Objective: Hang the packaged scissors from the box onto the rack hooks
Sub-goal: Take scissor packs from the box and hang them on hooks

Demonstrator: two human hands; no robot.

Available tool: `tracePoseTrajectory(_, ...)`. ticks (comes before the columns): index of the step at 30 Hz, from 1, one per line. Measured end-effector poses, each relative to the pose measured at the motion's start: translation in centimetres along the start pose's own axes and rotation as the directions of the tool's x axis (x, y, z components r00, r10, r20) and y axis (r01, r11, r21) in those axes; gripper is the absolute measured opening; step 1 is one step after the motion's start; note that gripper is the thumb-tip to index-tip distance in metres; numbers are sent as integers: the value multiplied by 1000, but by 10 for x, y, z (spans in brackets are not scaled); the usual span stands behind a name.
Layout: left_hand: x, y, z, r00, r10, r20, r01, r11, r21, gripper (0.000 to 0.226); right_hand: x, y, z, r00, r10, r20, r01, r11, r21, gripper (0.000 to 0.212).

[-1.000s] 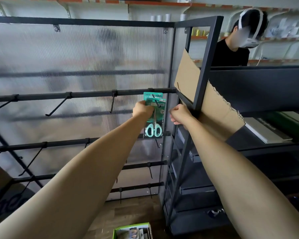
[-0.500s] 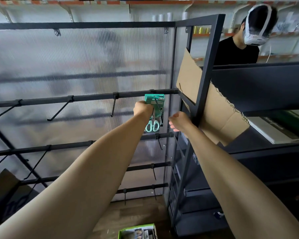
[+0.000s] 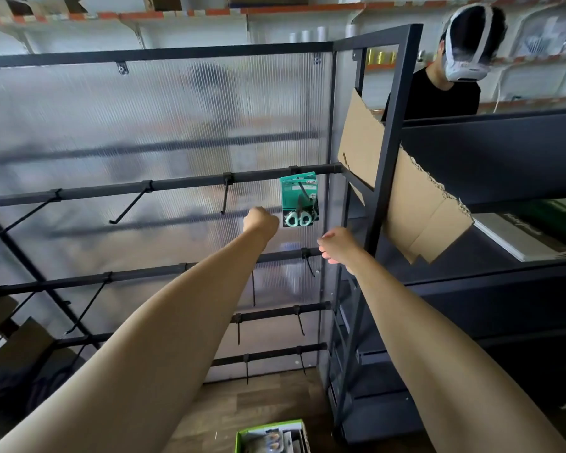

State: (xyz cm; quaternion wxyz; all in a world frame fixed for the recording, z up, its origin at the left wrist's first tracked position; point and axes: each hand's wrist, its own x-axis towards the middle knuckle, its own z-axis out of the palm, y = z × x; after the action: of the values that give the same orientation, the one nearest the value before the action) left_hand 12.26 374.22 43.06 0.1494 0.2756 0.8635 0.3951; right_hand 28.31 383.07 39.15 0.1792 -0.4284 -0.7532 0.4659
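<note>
Hanging upright, packaged scissors (image 3: 299, 199) point blades up, handles down.

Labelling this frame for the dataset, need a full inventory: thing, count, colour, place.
packaged scissors: 1 pack showing, possibly more behind it, teal card with mint handles, hanging on the rightmost hook of the upper rail
rack: 1, black rails with empty hooks, in front of a ribbed translucent panel
box: 1, green rim, on the floor at the bottom edge, packs inside
cardboard sheet: 1, brown, torn edge, leaning behind the black corner post
shelving unit: 1, black, right side
flat packs: a few, white and green, on the right shelf
other person: 1, black top, white headset, behind the shelving
left hand: curled, holding nothing, beside the pack
right hand: loosely curled, holding nothing, below the pack
</note>
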Motion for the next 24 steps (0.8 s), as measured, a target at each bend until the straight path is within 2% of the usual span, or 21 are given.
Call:
tracePoseTrajectory(4,-15,-31,8,996,79,47,-84,990,111,22,-9,19,18,1000,8,21,-6,996,-88,29)
tracePoseTrajectory(8,-34,-73,22,974,162,158,-205,930,306,23,-18,45,43,997,71,21,-68,988,-140,23)
tracePoseTrajectory(11,-44,-110,36,955,185,230,-266,877,399,24,-39,59,64,996,86,33,-78,977,-200,29)
tracePoseTrajectory(14,-55,-147,49,935,155,320,-302,822,484,23,-53,77,87,989,112,92,-82,955,-284,23)
tracePoseTrajectory(16,-66,-172,59,924,104,368,-294,808,510,24,-60,97,105,980,147,136,-92,935,-342,30)
tracePoseTrajectory(24,-107,-280,104,849,-113,516,-267,751,604,28,-90,191,191,910,318,265,-162,863,-478,32)
